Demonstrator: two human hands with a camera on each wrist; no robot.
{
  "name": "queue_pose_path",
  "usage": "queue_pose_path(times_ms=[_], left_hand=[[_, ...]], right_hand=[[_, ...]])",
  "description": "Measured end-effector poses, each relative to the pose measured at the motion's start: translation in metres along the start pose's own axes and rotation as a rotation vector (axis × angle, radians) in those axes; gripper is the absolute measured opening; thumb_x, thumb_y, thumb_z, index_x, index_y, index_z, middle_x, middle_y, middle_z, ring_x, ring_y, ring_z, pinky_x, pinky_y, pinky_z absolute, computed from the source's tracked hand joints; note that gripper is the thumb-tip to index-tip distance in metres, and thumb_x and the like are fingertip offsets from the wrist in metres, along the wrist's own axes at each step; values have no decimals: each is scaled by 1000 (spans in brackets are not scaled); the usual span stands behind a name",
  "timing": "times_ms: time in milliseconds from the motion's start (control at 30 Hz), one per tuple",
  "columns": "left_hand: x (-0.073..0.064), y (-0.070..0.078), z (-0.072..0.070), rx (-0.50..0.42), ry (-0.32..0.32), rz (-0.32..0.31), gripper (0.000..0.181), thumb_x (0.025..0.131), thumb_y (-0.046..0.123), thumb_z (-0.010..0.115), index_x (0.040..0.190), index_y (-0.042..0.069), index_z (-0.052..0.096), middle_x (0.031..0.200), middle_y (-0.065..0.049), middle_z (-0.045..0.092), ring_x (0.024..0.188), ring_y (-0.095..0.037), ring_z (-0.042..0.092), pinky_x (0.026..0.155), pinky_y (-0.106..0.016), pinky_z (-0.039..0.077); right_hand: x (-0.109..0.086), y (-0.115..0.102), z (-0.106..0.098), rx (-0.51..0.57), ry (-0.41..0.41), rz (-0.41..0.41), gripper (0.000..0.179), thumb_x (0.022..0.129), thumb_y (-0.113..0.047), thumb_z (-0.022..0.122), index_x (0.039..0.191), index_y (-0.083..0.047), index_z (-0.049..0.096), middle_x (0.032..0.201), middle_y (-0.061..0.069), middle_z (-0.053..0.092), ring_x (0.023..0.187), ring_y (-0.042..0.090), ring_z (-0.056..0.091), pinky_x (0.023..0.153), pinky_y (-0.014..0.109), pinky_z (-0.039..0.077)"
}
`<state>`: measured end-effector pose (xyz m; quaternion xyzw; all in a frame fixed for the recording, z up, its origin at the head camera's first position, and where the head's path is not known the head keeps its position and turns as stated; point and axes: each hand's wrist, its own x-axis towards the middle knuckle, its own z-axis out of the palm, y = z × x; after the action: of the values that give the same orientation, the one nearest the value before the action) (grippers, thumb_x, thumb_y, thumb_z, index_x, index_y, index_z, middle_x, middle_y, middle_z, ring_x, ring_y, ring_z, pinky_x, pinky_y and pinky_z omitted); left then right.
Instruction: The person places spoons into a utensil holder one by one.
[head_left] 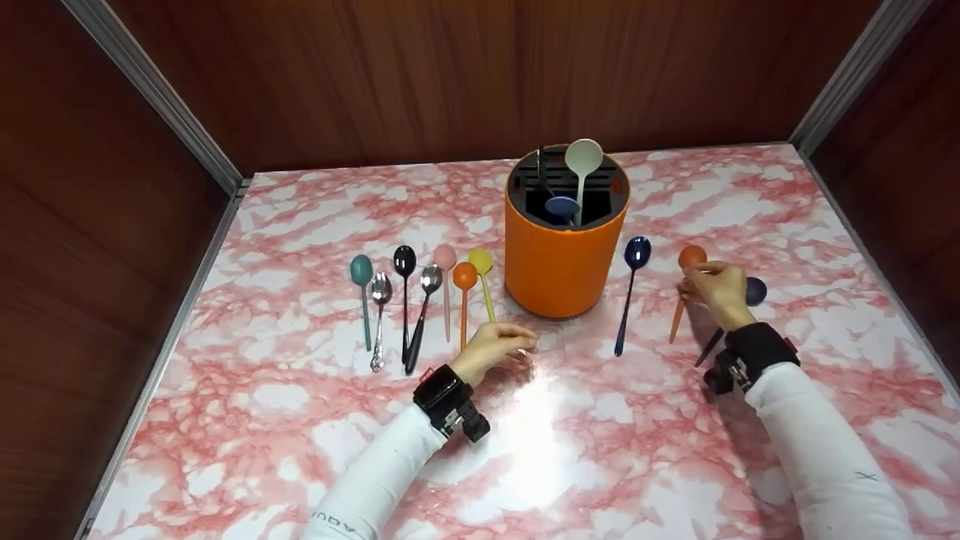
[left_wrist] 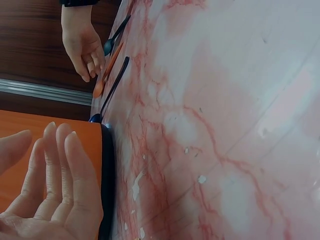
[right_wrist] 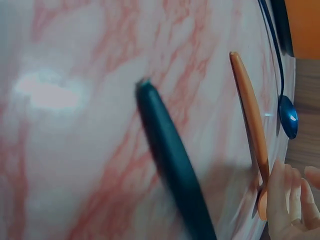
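My right hand point(head_left: 718, 289) hovers at the neck of an orange spoon point(head_left: 691, 257) lying on the table's right side. Its fingers look loosely bent in the left wrist view, and no grip on the spoon shows. Partly hidden under that wrist lies a dark grey-blue spoon point(head_left: 755, 291); its handle point(right_wrist: 172, 155) crosses the right wrist view. A shiny blue spoon point(head_left: 637, 253) rests between the right hand and an orange cylindrical utensil holder point(head_left: 562, 270). My left hand point(head_left: 495, 350) is held in front of the holder, fingers extended and holding nothing, near a yellow spoon point(head_left: 481, 262).
Left of the holder lies a row of several spoons, among them a teal one point(head_left: 361, 268), a black one point(head_left: 405, 260) and another orange one point(head_left: 465, 275). A cream spoon point(head_left: 583, 157) and a blue utensil point(head_left: 562, 206) stand in the holder. Wooden panels point(head_left: 450, 82) enclose the table.
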<state>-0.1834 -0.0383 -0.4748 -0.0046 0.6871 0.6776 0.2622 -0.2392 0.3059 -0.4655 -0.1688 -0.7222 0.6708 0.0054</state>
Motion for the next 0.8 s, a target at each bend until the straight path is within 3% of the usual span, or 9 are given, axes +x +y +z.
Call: queue_pose_path(times_ms=[167, 367, 533, 633, 667, 800], left_hand=[[0, -1, 1, 3, 7, -6, 27, 86, 5, 60, 109, -9, 61, 81, -4, 66, 60, -7, 60, 59, -21, 57], [-1, -3, 1, 1, -3, -1, 27, 86, 6, 61, 109, -8, 62, 89, -13, 69, 62, -9, 61, 65, -27, 59], [3, -12, -2, -11, -35, 58, 22, 84, 12, 65, 102, -1, 67, 84, -9, 69, 60, -9, 62, 61, -27, 59], [4, -12, -1, -24, -34, 43, 24, 84, 10, 64, 104, -3, 66, 85, -12, 69, 56, -8, 61, 57, -25, 58], [0, -6, 2, -19, -18, 10, 25, 85, 6, 61, 106, -7, 63, 86, -13, 69, 56, -8, 61, 58, -25, 58], [1, -5, 6, -32, -26, -18, 27, 86, 3, 59, 110, -10, 60, 76, -6, 67, 53, -8, 59, 53, -22, 56]], right_hand=[[4, 2, 0, -77, 37, 19, 25, 88, -4, 54, 110, 9, 52, 53, -12, 60, 52, 0, 62, 56, 17, 57], [9, 6, 0, -185, 75, 8, 27, 88, -4, 55, 110, 12, 52, 50, -16, 56, 50, -3, 59, 55, 16, 57], [12, 8, 1, -251, 95, 1, 35, 87, -5, 58, 113, 16, 51, 46, -21, 53, 47, -6, 57, 53, 14, 55], [13, 9, 2, -315, 106, -4, 39, 85, -6, 60, 115, 18, 51, 44, -23, 51, 45, -8, 55, 51, 11, 54], [13, 9, 2, -333, 106, -5, 39, 85, -6, 60, 115, 18, 52, 44, -23, 50, 44, -8, 55, 51, 11, 53], [13, 9, 2, -364, 77, 7, 38, 85, -5, 60, 114, 20, 52, 44, -22, 50, 44, -7, 55, 50, 12, 53]])
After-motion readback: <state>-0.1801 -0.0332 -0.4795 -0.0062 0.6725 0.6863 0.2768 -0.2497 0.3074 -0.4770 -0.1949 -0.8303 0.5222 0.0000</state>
